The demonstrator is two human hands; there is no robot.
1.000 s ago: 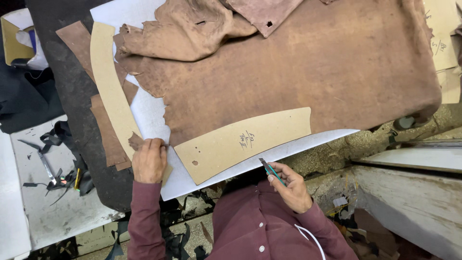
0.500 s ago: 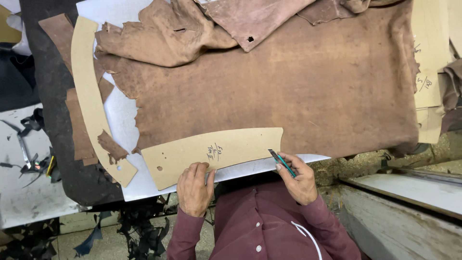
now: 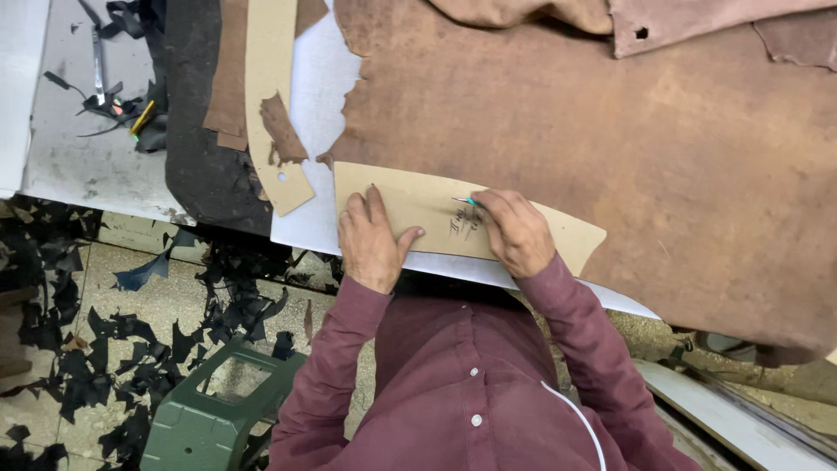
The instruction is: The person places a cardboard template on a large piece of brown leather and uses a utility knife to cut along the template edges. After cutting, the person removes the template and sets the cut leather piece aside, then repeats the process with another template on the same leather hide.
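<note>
Setting: workbench under you, covered by a broad brown leather hide [image 3: 610,131] that fills the upper right of the frame; a white cutting sheet [image 3: 318,131] shows beneath it at centre left.
Right fingers: your right hand [image 3: 516,231] has its fingers closed together around a thin green-handled tool [image 3: 467,201], whose tip points toward the left of the frame and touches the card.
Left fingers: your left hand [image 3: 373,240] lies flat, fingers slightly spread and pressing down, thumb stretched toward the right; it grips nothing.
Template: the tan card pattern [image 3: 418,202] sits directly under both hands, at frame centre, partly on the hide and partly on the white sheet.
Long axis: the pattern runs left to right, curving down to a notched end at centre right; your left hand is nearer its squared left end, your right hand nearer its middle, just beside some handwritten marks.
Nearby: a second, longer card strip [image 3: 270,105] runs up and down at upper left, with a dark mat [image 3: 196,131] beside it.
Floor: black offcuts [image 3: 78,349] are scattered at lower left around a green plastic stool [image 3: 218,410].
Clothing: maroon sleeves fill the bottom centre.
</note>
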